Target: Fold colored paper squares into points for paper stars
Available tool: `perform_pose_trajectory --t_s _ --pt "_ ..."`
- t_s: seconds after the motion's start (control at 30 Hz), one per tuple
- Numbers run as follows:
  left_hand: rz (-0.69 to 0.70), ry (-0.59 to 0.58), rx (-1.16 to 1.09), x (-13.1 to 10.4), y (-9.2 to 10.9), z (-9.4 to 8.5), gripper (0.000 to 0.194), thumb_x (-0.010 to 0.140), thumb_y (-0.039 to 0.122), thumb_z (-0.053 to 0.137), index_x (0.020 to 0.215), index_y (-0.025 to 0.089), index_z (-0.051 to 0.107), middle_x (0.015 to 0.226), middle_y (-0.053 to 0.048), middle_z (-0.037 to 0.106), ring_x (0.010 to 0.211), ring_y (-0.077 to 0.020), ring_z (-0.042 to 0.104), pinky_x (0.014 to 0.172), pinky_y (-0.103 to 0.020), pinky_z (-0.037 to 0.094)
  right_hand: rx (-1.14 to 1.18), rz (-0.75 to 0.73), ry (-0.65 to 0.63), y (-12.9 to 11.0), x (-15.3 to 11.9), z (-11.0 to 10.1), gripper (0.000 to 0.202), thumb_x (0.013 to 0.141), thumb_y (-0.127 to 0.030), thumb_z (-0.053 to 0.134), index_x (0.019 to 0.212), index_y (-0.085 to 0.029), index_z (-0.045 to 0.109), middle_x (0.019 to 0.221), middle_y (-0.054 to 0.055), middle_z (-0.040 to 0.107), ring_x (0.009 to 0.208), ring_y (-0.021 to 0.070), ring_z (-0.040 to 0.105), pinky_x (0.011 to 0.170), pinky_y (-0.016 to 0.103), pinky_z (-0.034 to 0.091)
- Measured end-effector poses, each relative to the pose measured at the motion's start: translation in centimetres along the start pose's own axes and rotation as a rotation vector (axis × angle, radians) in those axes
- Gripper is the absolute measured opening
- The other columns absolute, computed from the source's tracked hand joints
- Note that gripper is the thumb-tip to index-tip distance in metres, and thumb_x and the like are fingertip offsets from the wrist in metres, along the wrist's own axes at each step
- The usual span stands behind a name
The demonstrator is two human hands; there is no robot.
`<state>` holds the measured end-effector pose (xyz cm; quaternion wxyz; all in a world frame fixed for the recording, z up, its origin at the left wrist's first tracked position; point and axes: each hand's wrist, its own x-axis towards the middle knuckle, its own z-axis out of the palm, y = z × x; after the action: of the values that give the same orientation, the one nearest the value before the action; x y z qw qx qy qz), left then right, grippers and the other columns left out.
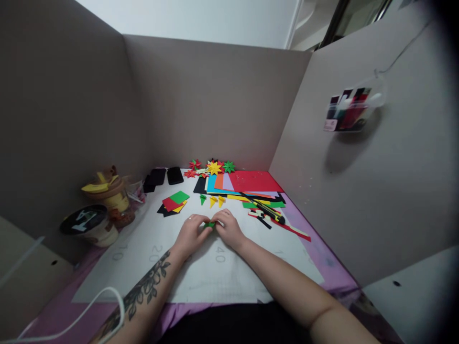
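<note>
**Worktop Ringed by Panels on Three Sides**

From here I see a mat [136,272] lying over a cloth [57,298], with panels [215,95] behind, left and right. The person's left hand [193,231] and right hand [228,229] meet mid-mat, a paper piece [209,225] between them. Just beyond sit three folded pieces [213,202]; left of those, overlapping paper squares [172,204]. Farther back, paper stars [214,167] stand behind stacked sheets [254,181]. To the right, a cutter [274,213] lies over paper strips [296,232]. Along the left edge, a tub [89,228] sits before a pot [116,198]. A pouch [353,112] hangs on the right panel.
</note>
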<state>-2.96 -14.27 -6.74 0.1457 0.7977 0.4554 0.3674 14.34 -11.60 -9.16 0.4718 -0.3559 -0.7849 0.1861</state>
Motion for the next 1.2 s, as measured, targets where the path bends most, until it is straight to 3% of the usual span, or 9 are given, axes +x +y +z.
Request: perform_pose_trajectory --t_s 0.17,0.33,0.53,0.63,0.77,0.9,1.03,1.2 --pt "-0.074 0.070 -0.055 -0.2 0.1 0.1 0.018 0.083 0.029 0.055 0.098 0.020 0.058 0.094 -0.005 0.064 0.088 -0.0192 0.059 0.080 -0.032 0.046 0.058 -0.028 0.009 -0.9 0.1 0.0 0.021 0.081 -0.010 0.048 0.090 -0.020 0.064 0.083 0.004 0.063 0.085 0.0178 0.055 0.080 0.033 0.046" --pt "-0.063 0.132 -0.112 0.0 0.0 0.1 0.013 0.083 0.025 0.053 0.088 0.020 0.064 0.102 -0.007 0.066 0.101 -0.0216 0.057 0.091 -0.035 0.043 0.158 0.090 0.049 -1.2 0.2 0.4 0.025 0.081 -0.015 0.050 0.104 -0.021 0.059 0.088 0.003 0.061 0.081 0.0163 0.058 0.077 0.031 0.049" --pt "-0.265 0.103 -0.380 0.3 0.4 0.2 0.014 0.076 0.023 0.055 0.086 0.018 0.064 0.081 -0.002 0.067 0.070 -0.0146 0.059 0.064 -0.025 0.045 0.221 0.166 0.056 -1.1 -0.1 0.5 0.029 0.078 -0.019 0.056 0.107 -0.021 0.055 0.089 0.002 0.061 0.084 0.0167 0.060 0.080 0.031 0.049" --pt "-0.343 0.146 -0.445 0.6 0.0 0.3 0.010 0.073 0.024 0.056 0.080 0.018 0.057 0.068 0.002 0.060 0.061 -0.0124 0.056 0.057 -0.022 0.043 0.303 0.210 0.068 -0.8 -0.1 0.7 0.035 0.077 -0.020 0.058 0.111 -0.021 0.051 0.099 0.005 0.060 0.088 0.0172 0.060 0.080 0.032 0.050" --pt "-0.432 0.172 -0.571 0.8 -0.4 0.3 0.013 0.070 0.026 0.054 0.079 0.020 0.046 0.056 0.007 0.051 0.052 -0.0110 0.055 0.051 -0.020 0.041 0.507 0.248 0.079 -0.2 0.0 1.2 0.039 0.077 -0.018 0.055 0.114 -0.024 0.044 0.106 0.006 0.056 0.077 0.0135 0.060 0.071 0.029 0.052" --pt "-0.468 0.134 -0.666 0.9 -0.2 0.2 0.012 0.066 0.024 0.054 0.075 0.019 0.048 0.055 0.006 0.052 0.053 -0.0116 0.056 0.053 -0.021 0.043 0.467 0.233 0.121 -0.2 -0.1 0.8 0.032 0.078 -0.016 0.051 0.109 -0.024 0.050 0.099 0.004 0.057 0.071 0.0119 0.057 0.066 0.026 0.051" --pt "-0.494 0.099 -0.737 0.8 -0.3 0.1 0.019 0.067 0.025 0.050 0.082 0.016 0.057 0.063 0.000 0.062 0.059 -0.0141 0.061 0.060 -0.026 0.049 0.329 0.130 0.080 -0.3 -0.1 -0.4 0.028 0.076 -0.009 0.041 0.088 -0.020 0.064 0.096 0.005 0.061 0.089 0.0173 0.058 0.078 0.031 0.049" --pt "-0.463 0.076 -0.769 0.6 -0.3 -0.3 0.026 0.067 0.022 0.048 0.089 0.014 0.060 0.069 -0.002 0.065 0.067 -0.0152 0.063 0.069 -0.028 0.051 0.296 0.093 0.088 0.0 -0.1 -0.8 0.030 0.076 -0.009 0.044 0.093 -0.021 0.066 0.098 0.006 0.063 0.097 0.0185 0.058 0.086 0.034 0.048"
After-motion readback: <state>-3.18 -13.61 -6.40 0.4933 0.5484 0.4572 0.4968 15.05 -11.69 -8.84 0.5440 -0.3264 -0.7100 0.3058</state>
